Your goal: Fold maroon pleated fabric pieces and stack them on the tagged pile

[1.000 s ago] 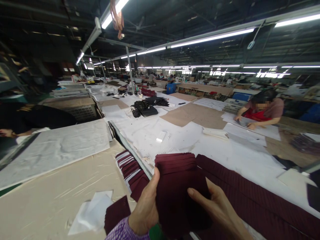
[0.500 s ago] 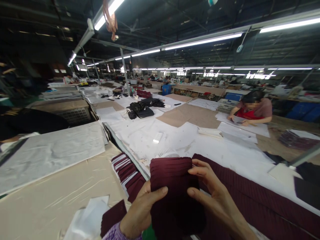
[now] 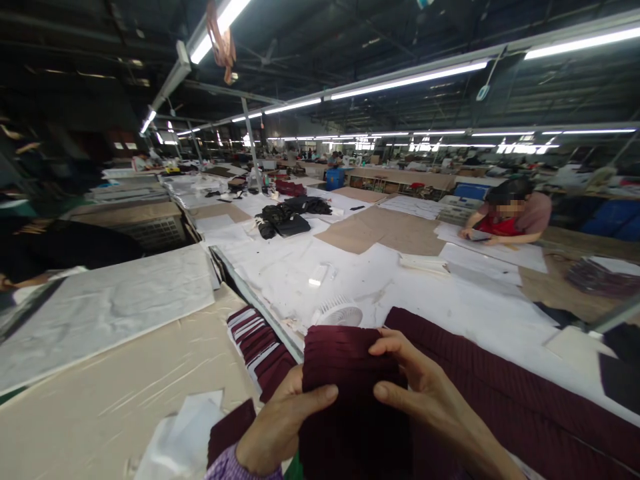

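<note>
I see a dark red cloth stack (image 3: 353, 393) at six o'clock — the left hand (image 3: 290, 413), half closed, grips its nine o'clock side; the right hand (image 3: 425, 377), curled, holds three o'clock. A white fan (image 3: 341, 313) sits beyond, at twelve.

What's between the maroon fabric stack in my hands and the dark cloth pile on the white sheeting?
In the head view, a white fan-like grille just past the maroon fabric stack, then a small white object before the dark cloth pile.
</note>
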`<state>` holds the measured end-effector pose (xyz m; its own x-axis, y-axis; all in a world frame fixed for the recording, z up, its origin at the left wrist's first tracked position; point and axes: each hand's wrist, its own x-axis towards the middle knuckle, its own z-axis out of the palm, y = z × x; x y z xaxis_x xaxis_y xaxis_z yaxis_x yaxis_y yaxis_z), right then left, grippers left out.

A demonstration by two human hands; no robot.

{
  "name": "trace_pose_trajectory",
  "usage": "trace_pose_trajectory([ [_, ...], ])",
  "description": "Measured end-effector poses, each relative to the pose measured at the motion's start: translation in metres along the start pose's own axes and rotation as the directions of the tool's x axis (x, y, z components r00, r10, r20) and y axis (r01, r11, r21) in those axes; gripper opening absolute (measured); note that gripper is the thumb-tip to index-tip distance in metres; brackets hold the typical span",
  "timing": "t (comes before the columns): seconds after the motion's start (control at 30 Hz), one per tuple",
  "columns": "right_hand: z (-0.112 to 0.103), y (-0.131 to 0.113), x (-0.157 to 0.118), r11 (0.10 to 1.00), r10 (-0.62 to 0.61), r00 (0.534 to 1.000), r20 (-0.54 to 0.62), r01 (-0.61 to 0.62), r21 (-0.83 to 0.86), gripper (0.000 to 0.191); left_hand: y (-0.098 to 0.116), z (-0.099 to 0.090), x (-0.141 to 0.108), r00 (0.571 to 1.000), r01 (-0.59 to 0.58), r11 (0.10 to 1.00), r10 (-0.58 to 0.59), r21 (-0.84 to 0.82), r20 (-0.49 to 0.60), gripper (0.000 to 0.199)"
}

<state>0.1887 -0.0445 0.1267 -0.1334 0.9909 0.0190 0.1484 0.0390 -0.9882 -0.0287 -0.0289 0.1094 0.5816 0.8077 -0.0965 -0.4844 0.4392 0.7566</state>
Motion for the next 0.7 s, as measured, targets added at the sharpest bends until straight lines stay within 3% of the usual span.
trace_pose_trajectory([
  [0.2, 0.012, -0.005, -0.008, 0.987, -0.008, 0.998, 0.064, -0.003, 0.163, 0.03, 0.001, 0.002, 0.001, 0.979, -0.072, 0.997, 0.072, 0.004, -0.191, 0.027],
  [0.3, 0.025, -0.006, -0.015, 0.975, 0.085, 0.995, -0.055, -0.072, 0.211, 0.037, 0.003, 0.004, 0.003, 0.962, -0.11, 0.994, 0.103, -0.014, -0.252, 0.031],
  [0.47, 0.037, -0.01, -0.021, 0.949, 0.237, 0.947, -0.215, -0.178, 0.261, 0.045, 0.002, 0.005, 0.004, 0.967, -0.125, 0.992, 0.117, -0.02, -0.228, 0.028],
  [0.7, 0.04, -0.011, -0.02, 0.956, 0.195, 0.946, -0.258, -0.124, 0.266, 0.043, -0.003, 0.002, 0.003, 0.98, -0.129, 0.991, 0.122, -0.034, -0.157, 0.028],
])
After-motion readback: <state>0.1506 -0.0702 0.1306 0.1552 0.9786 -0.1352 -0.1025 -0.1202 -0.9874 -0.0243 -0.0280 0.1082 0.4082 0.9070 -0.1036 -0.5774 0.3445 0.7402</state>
